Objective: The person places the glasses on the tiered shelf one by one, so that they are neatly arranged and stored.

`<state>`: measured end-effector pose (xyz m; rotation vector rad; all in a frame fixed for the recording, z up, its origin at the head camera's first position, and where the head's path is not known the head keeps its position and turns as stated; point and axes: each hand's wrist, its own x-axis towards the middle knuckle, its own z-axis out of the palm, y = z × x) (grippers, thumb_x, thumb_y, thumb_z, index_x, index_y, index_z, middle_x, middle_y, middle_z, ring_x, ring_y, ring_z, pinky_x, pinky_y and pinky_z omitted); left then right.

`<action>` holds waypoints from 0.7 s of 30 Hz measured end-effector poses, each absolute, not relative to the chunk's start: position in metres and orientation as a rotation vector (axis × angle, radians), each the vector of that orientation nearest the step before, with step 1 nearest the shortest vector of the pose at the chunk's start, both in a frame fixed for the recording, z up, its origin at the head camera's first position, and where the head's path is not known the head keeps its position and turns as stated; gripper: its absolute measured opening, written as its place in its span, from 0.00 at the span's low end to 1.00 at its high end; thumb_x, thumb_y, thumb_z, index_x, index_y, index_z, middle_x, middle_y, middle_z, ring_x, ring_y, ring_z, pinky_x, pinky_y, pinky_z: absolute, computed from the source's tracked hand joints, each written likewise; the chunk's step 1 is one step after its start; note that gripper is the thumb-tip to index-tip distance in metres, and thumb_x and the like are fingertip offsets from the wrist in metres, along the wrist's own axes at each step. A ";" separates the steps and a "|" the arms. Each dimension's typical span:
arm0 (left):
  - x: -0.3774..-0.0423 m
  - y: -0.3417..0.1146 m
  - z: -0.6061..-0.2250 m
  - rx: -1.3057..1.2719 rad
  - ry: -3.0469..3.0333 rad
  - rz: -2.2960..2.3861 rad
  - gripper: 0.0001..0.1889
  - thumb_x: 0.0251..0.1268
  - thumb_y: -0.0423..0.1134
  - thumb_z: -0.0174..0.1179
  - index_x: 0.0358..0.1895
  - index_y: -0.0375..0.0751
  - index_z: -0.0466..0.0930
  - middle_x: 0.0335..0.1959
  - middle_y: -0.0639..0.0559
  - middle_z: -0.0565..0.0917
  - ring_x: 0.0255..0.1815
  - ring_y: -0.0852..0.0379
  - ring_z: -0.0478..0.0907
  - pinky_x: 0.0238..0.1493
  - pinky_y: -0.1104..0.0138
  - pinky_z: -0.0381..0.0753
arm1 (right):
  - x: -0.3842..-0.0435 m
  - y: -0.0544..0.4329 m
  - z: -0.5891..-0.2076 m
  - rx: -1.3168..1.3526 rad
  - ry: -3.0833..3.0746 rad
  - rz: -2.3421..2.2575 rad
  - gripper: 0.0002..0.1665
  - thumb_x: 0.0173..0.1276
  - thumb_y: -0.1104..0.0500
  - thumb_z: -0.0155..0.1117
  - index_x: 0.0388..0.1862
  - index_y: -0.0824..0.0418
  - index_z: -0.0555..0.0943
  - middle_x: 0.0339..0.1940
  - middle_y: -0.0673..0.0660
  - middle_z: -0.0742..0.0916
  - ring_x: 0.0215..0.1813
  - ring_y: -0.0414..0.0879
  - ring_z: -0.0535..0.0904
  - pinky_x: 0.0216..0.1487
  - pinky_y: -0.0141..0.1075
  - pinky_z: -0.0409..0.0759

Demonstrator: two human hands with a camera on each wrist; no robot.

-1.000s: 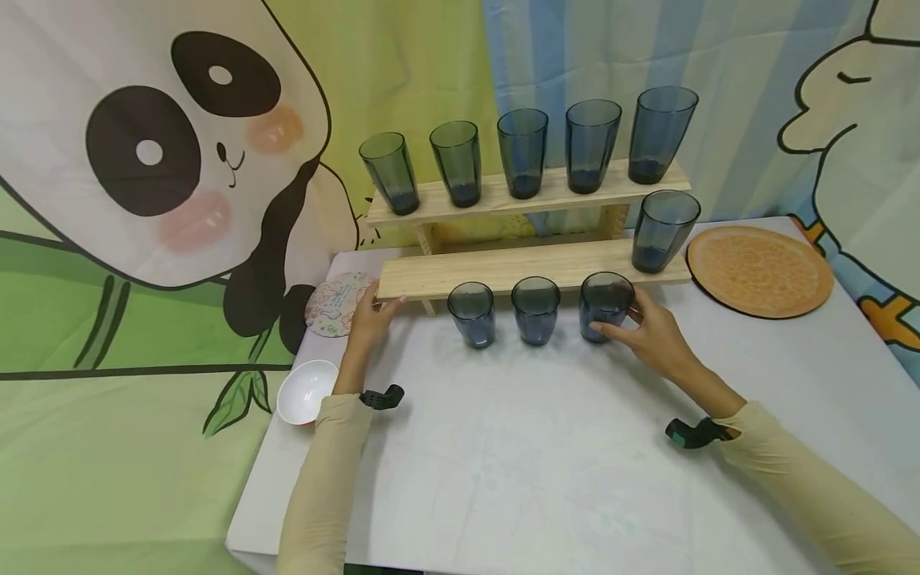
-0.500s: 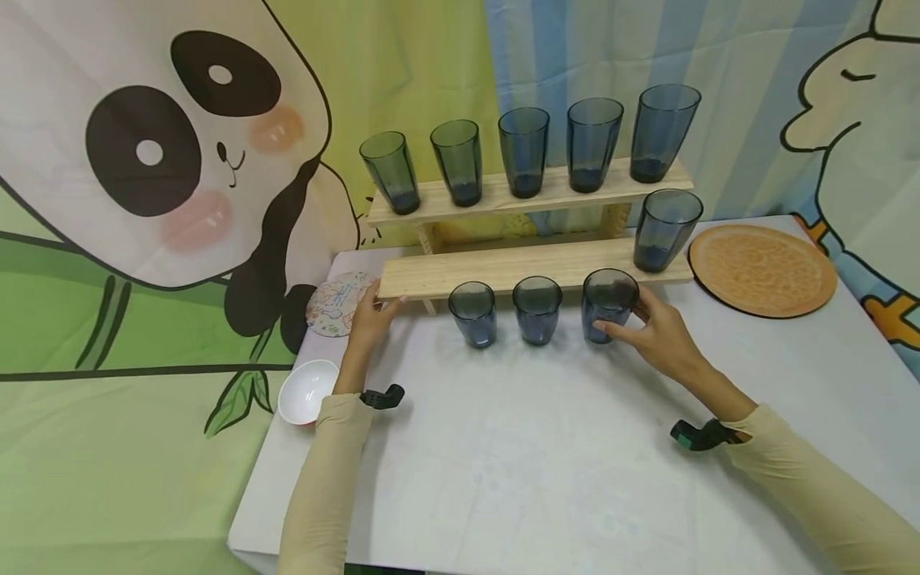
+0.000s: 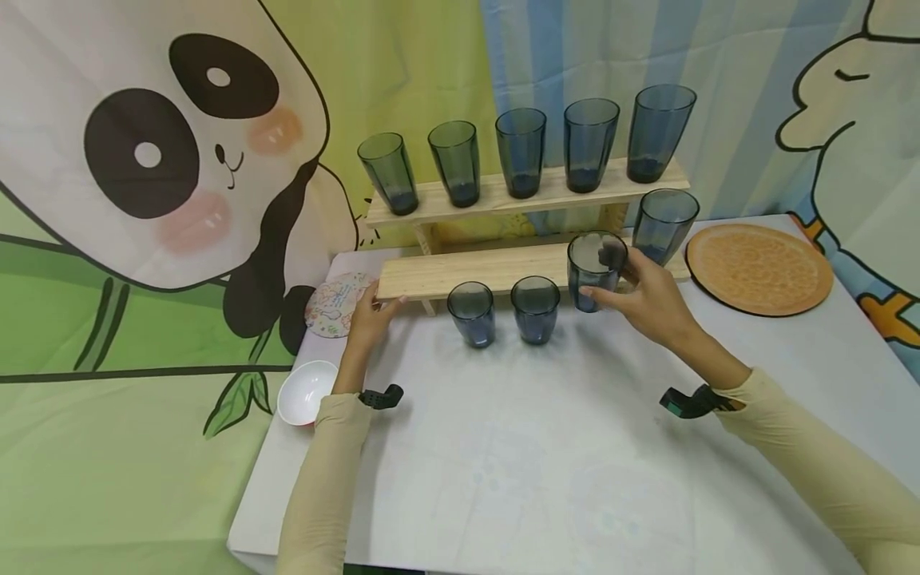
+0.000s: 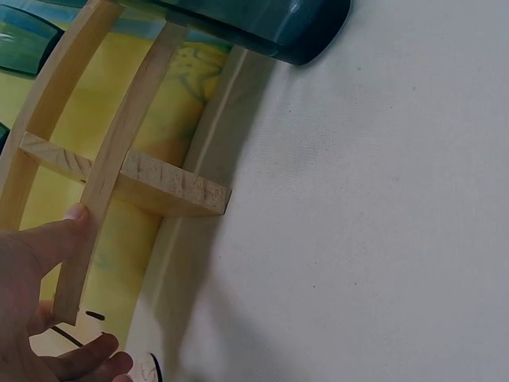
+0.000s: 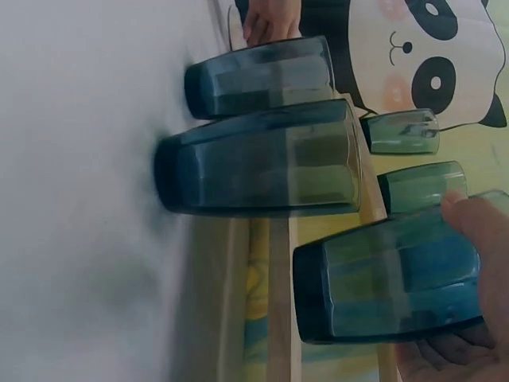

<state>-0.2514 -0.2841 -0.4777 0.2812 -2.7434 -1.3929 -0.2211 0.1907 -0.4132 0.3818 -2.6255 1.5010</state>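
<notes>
My right hand (image 3: 652, 305) grips a blue-tinted drinking glass (image 3: 595, 275) by its side, thumb in front. The glass is upright, raised off the table, and overlaps the front of the lower shelf in the head view. In the right wrist view the thumb lies near the rim of this glass (image 5: 390, 278). My left hand (image 3: 370, 329) pinches the left end of the two-tier wooden stand's lower shelf (image 3: 460, 271), thumb on its front edge in the left wrist view. Two similar glasses, a left one (image 3: 471, 315) and a right one (image 3: 535, 311), stand on the table before the stand.
Several tall glasses (image 3: 521, 152) line the upper shelf (image 3: 431, 204). One more glass (image 3: 663, 228) stands at the lower shelf's right end. A white bowl (image 3: 307, 391) and a patterned round mat (image 3: 338, 305) lie left, a round orange-brown board (image 3: 760, 270) right.
My right hand has lifted the glass off the table, up and slightly left toward the lower shelf. The left hand stays on the shelf end.
</notes>
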 end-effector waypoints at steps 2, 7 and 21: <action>-0.251 -0.285 -0.479 0.281 -2.747 -1.388 0.42 0.76 0.53 0.64 0.85 0.45 0.56 0.83 0.37 0.63 0.81 0.36 0.63 0.83 0.49 0.63 | -0.230 0.187 -0.410 0.362 -2.609 1.510 0.48 0.66 0.41 0.78 0.77 0.60 0.70 0.73 0.67 0.79 0.77 0.64 0.73 0.77 0.58 0.71; -0.252 -0.286 -0.480 0.288 -2.755 -1.378 0.42 0.77 0.52 0.64 0.85 0.44 0.56 0.82 0.37 0.64 0.81 0.36 0.63 0.83 0.49 0.63 | -0.253 0.176 -0.407 0.297 -2.567 1.494 0.45 0.65 0.38 0.78 0.68 0.63 0.72 0.63 0.69 0.83 0.71 0.64 0.77 0.75 0.58 0.74; -0.251 -0.285 -0.477 0.278 -2.766 -1.379 0.43 0.77 0.54 0.63 0.85 0.44 0.54 0.83 0.37 0.62 0.83 0.36 0.61 0.83 0.47 0.61 | -0.285 0.167 -0.413 0.195 -2.538 1.523 0.48 0.65 0.38 0.78 0.73 0.64 0.71 0.73 0.67 0.78 0.76 0.64 0.74 0.79 0.56 0.70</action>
